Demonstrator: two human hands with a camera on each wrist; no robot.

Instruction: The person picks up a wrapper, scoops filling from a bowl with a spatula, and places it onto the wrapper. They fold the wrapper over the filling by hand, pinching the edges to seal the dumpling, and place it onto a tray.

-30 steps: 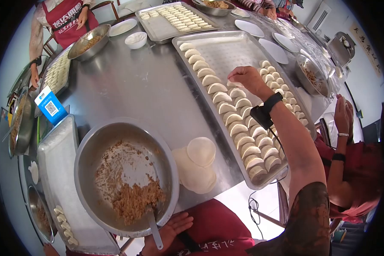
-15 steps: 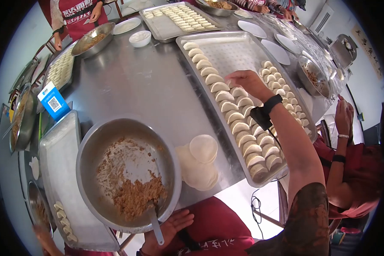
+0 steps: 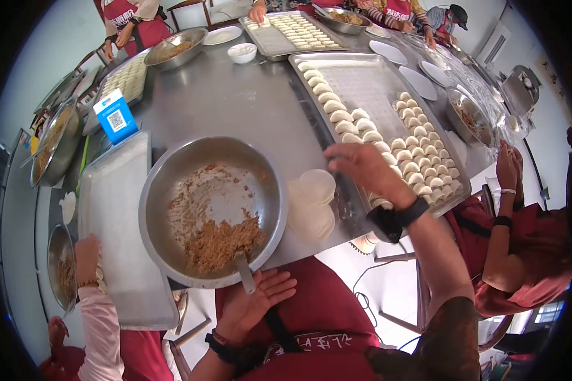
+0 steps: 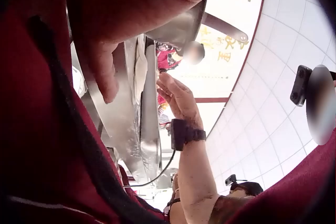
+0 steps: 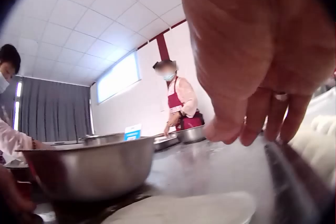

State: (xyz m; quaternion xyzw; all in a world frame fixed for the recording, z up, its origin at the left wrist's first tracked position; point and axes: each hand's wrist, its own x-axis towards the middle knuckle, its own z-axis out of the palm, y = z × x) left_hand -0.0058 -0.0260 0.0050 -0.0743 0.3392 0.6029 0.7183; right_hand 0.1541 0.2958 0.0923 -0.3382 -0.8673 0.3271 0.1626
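Note:
My right hand (image 3: 362, 168) hangs over the left edge of the large metal tray (image 3: 362, 70), fingers loosely bent and nothing held. Rows of pale dumplings (image 3: 340, 116) fill much of that tray. Just left of the hand, round dough wrappers (image 3: 311, 209) lie overlapping on the table; a wrapper (image 5: 194, 211) also shows below the fingers in the right wrist view. Palm up, my left hand (image 3: 260, 301) is bare, its fingers extended near the bowl's front rim. Inside the steel bowl (image 3: 162, 190) are brown filling (image 3: 222, 244) and a spoon (image 3: 245, 274) with its handle over the rim.
Left of the bowl lies another tray (image 3: 117, 190), with a person's hand (image 3: 88, 260) at its near end. A blue QR-code stand (image 3: 115, 119) is behind it. Farther back are a filling bowl (image 3: 177, 49), a small white bowl (image 3: 241, 53) and another dumpling tray (image 3: 267, 44).
My right hand has let go of a dumpling in the tray and come back toward the wrappers. The head view has shifted. Another person's arm has come in at the left tray.

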